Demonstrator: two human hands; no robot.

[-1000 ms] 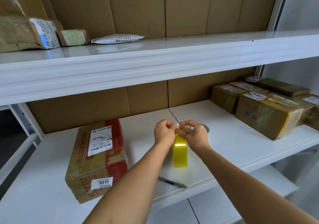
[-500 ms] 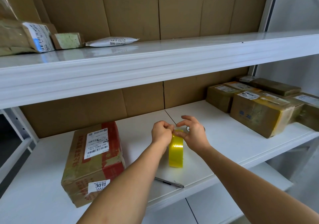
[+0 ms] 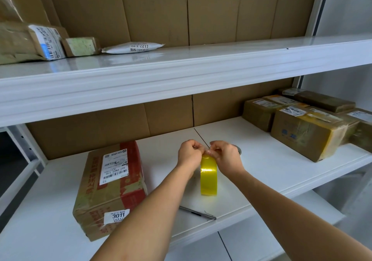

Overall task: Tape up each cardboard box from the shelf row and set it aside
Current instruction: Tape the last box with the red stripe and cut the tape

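Note:
A yellow tape roll (image 3: 209, 177) stands on edge on the middle shelf (image 3: 261, 160). My left hand (image 3: 189, 153) and my right hand (image 3: 225, 156) meet at its top, fingers curled and pinching at the tape there. A cardboard box (image 3: 112, 188) with red print, a white shipping label and a "3011" sticker lies to the left of the roll. Several taped brown boxes (image 3: 302, 132) are grouped at the shelf's right end.
A thin metal pen-like tool (image 3: 198, 213) lies near the shelf's front edge under my left forearm. The upper shelf (image 3: 181, 65) holds a wrapped parcel (image 3: 28, 41), a small box (image 3: 81, 46) and a white pouch (image 3: 132, 47). Cardboard lines the back.
My right fingers, spread half a second ago, have curled back onto the top of the roll. Both hands stay at the roll, and the roll has not left its spot.

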